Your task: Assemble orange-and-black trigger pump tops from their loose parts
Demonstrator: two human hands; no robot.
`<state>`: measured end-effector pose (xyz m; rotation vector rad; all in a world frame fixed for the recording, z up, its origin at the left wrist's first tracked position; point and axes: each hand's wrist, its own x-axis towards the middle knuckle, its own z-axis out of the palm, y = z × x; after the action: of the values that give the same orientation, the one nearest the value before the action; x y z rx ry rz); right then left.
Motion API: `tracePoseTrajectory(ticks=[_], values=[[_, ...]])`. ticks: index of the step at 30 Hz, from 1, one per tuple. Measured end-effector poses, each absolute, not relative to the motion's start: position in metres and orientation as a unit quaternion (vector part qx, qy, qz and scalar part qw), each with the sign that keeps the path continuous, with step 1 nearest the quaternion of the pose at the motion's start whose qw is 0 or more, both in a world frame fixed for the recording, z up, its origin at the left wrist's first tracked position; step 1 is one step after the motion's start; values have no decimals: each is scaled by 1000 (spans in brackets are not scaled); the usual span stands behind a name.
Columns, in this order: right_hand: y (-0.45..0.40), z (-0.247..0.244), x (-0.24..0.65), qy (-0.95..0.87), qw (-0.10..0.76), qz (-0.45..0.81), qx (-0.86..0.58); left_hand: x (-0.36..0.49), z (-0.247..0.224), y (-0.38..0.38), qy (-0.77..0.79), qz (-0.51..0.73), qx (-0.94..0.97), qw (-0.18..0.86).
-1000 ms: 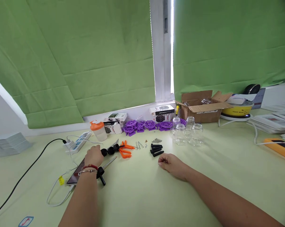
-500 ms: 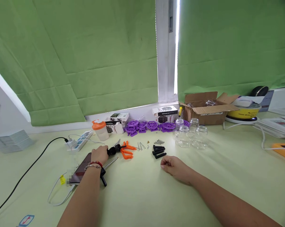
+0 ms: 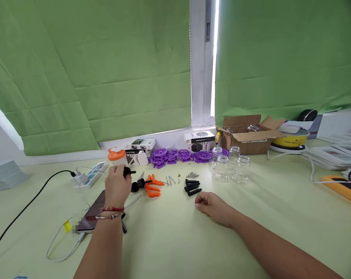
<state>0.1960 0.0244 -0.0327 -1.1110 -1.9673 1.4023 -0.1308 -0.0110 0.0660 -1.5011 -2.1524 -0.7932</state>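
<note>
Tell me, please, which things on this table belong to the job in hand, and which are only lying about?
Probably in the job:
black part in the left hand
orange pieces
thin metal pins
small springs
black pieces
purple wheels
glass jars

Seemingly just lying about:
dark-screened device
power strip
orange-lidded cup
yellow bowl

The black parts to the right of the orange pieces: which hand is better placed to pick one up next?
Probably the right hand: it rests close to these black parts and seems to hold nothing. The left hand is farther away, gripping a black knob-like piece.
</note>
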Motion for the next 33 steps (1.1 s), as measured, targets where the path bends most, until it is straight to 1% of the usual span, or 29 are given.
tracePoseTrajectory(ticks=[2,4,6,7,9,11,13,14,15,19,25,29,33], values=[[24,-31,195,-707,239,529,-404,-105,61,-9,-703,-422,-556,134],[26,-29,193,-694,244,545,-403,-79,47,-6,-641,-524,-560,9],[33,-26,190,-690,265,537,-406,-58,29,-4,-588,-569,-565,-108],[38,-24,188,-694,278,522,-410,-51,20,-3,-574,-572,-564,-158],[52,-19,182,-717,298,466,-424,-43,6,-1,-555,-567,-553,-253],[70,-12,173,-758,300,372,-443,-41,-2,0,-538,-573,-522,-331],[89,-6,161,-811,281,245,-451,-41,-3,1,-518,-595,-475,-390],[99,-3,154,-826,256,192,-463,-42,-2,2,-506,-607,-450,-415],[107,-1,147,-831,244,176,-469,-42,-1,2,-494,-619,-426,-438],[135,-3,120,-830,204,163,-493,-43,7,1,-449,-661,-339,-496],[153,-14,95,-815,144,163,-537,-49,5,6,-445,-695,-254,-505],[154,-17,89,-804,130,166,-556,-53,2,8,-457,-690,-228,-512],[151,-18,87,-797,134,178,-561,-54,2,8,-464,-691,-220,-509]])
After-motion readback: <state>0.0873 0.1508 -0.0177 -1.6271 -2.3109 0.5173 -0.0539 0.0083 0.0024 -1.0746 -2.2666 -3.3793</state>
